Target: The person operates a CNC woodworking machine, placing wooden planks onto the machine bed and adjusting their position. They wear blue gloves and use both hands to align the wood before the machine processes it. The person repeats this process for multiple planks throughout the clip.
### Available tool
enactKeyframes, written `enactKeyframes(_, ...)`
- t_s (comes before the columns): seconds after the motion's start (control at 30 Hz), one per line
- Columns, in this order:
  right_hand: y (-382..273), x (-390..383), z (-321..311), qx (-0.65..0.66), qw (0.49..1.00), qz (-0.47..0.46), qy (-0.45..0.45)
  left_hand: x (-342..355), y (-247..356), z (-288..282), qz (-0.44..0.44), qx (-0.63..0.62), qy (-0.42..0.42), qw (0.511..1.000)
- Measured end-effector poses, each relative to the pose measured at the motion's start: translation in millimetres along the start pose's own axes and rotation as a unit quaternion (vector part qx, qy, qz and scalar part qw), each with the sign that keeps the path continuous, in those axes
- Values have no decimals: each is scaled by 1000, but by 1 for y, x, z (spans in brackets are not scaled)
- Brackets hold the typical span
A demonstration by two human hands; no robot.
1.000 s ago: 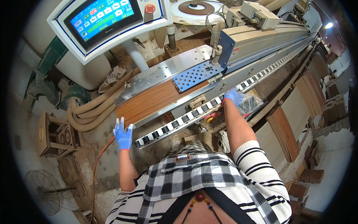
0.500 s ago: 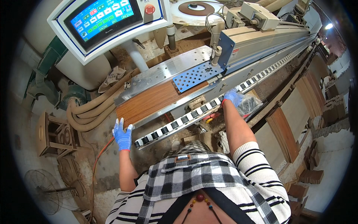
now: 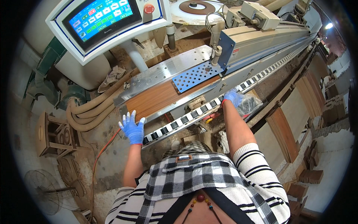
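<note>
A wood-grain board lies lengthwise on the machine's metal bed, its right part running under a blue perforated plate. My left hand, in a blue glove with white fingertips, has its fingers spread at the board's near left end. In a matching glove, my right hand curls at the long black-and-white roller rail, its fingertips partly hidden. Beside that hand is a crumpled clear plastic bag.
A control panel with a red button overhangs the upper left. Thick hoses, a wooden stool, an orange cable and a fan are at left. Stacked boards stand right; the machine's beam runs to the back right.
The board has slid rightward along the bed, and my left hand has followed it right and slightly away from my body. My right hand has stayed in place.
</note>
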State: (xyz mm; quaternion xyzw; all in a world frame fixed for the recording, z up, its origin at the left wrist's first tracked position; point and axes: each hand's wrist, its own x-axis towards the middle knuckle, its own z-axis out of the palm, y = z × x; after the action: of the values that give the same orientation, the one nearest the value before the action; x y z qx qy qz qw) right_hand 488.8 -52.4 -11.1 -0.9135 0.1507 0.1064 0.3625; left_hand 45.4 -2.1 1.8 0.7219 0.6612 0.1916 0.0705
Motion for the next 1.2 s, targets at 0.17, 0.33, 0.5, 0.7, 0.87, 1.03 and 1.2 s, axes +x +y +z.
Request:
enactKeyframes(0.17, -3, -3, -6, -11, 1000, -8, 0, 0, 47, 12, 21, 16, 13, 1000)
enactKeyframes(0.33, 9, -3, -15, 23, 999, -24, -8, 7, 88, 33, 50, 26, 6, 998)
enactKeyframes(0.5, 79, 40, -17, 208, 959, -188, -30, -22, 149, 9, 260, -131, 74, 954)
enactKeyframes(0.7, 258, 120, -114, 378, 919, -114, 11, -117, 221, 70, 532, -315, -224, 754)
enactKeyframes(0.87, 412, 165, -252, 431, 883, 32, 182, -181, 287, 141, 388, -313, -477, 724)
enactKeyframes(1.03, 520, 235, -344, 446, 854, 99, 248, -202, 411, 230, 306, -351, -554, 691)
enactKeyframes(1.2, 611, 361, -388, 442, 875, 140, 141, -220, 556, 301, 126, -345, -657, 658)
